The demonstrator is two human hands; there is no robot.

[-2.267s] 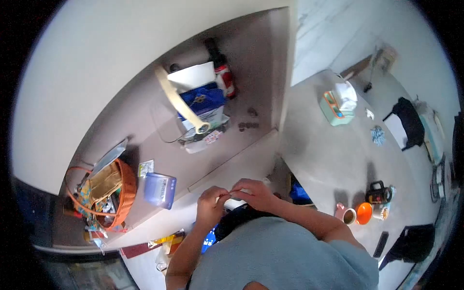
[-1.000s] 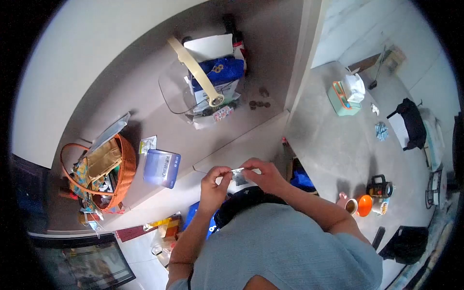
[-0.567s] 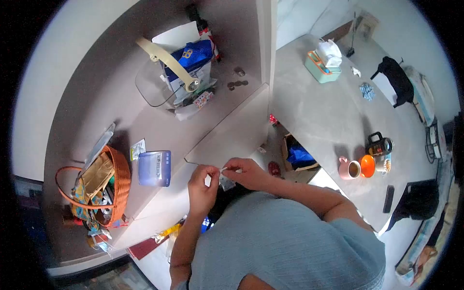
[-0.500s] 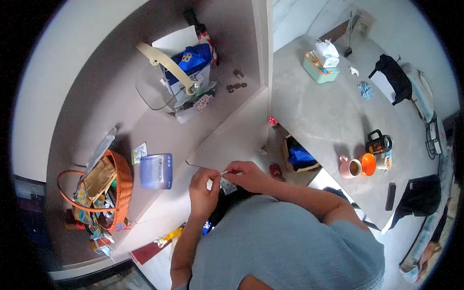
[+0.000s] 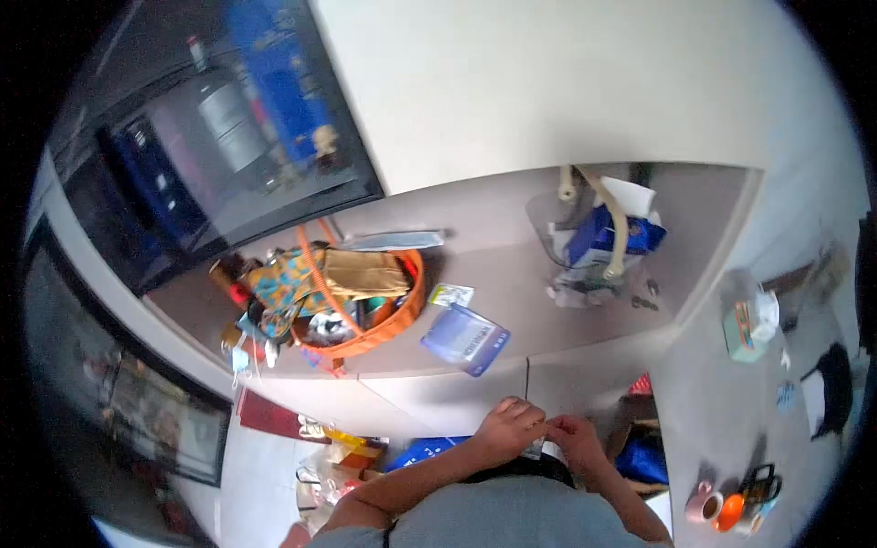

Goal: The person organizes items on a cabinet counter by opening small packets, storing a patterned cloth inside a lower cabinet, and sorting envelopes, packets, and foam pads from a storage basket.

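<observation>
My left hand and my right hand meet close to my body, just in front of the shelf edge. The fingers of both are closed around a small whitish item, mostly hidden between them and too blurred to identify. Beyond my hands, a blue-and-white pouch lies flat on the shelf, with a small light packet touching its far side. To the left of the pouch stands an orange basket filled with cloth, brown paper and other items.
A clear bin with a beige handle holds blue packaging at the shelf's right. On the grey table at right are a tissue holder, a pink mug and an orange cup. Bags lie below the shelf.
The head view has swung left, so the basket and pouch appear nearer the middle and dark glass panels show at left. My hands remain together at the small item.
</observation>
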